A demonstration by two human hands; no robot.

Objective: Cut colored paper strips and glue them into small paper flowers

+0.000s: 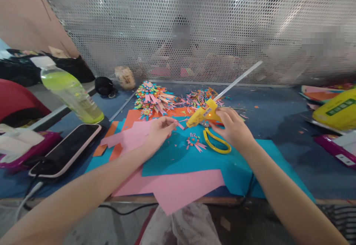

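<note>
My right hand [232, 126] grips a yellow hot glue gun [202, 114], its small orange light lit and a long clear glue stick [239, 80] poking out the back. The nozzle points left, close to a narrow pink paper strip [181, 125] pinched in the fingertips of my left hand [161, 132]. Below the nozzle, a small paper flower [193, 139] with pink tails lies on blue paper [172, 159]. Scissors with yellow handles [218, 146] rest beside it, partly under the glue gun and my right hand.
Finished paper flowers [150, 95] are heaped at the back, next to a pile of paper scraps [200, 98]. Pink sheets [189, 187] overhang the front edge. A green drink bottle [72, 93] and a phone [66, 148] stand left; a yellow package [336, 109] lies right. Perforated metal [222, 22] closes the back.
</note>
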